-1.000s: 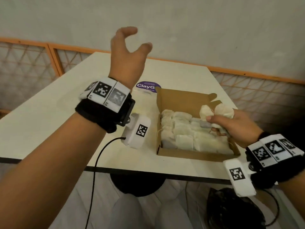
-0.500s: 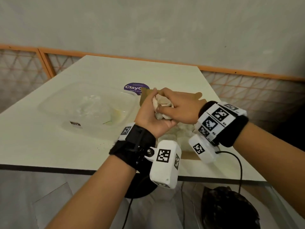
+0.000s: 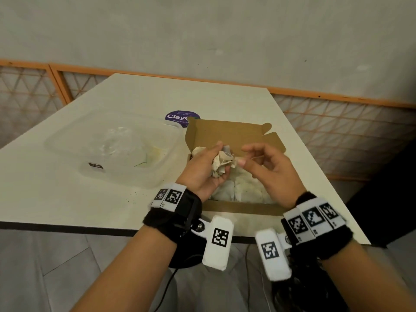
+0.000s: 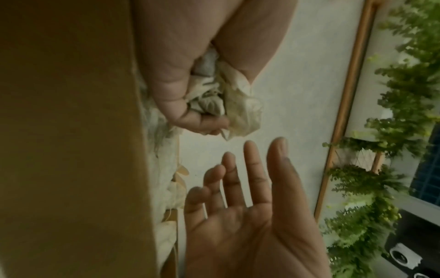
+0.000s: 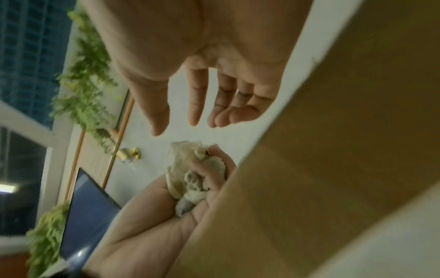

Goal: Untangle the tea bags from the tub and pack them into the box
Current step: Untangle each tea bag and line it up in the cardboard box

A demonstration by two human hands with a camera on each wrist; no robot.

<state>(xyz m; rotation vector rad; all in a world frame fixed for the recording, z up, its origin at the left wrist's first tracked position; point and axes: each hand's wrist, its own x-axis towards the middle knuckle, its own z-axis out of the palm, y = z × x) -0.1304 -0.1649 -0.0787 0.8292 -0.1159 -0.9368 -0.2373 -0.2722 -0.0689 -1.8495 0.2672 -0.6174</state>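
Our left hand point(image 3: 203, 168) grips a tangled clump of tea bags point(image 3: 221, 163) above the box point(image 3: 238, 208), while our right hand point(image 3: 267, 167), at three o'clock of it, hangs loosely spread, holding nothing.

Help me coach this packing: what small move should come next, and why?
Probably bring the right hand back to the clump of tea bags and pinch one bag or string to tease it free. The left hand grips the clump above the box, while the right hand is open and holds nothing.
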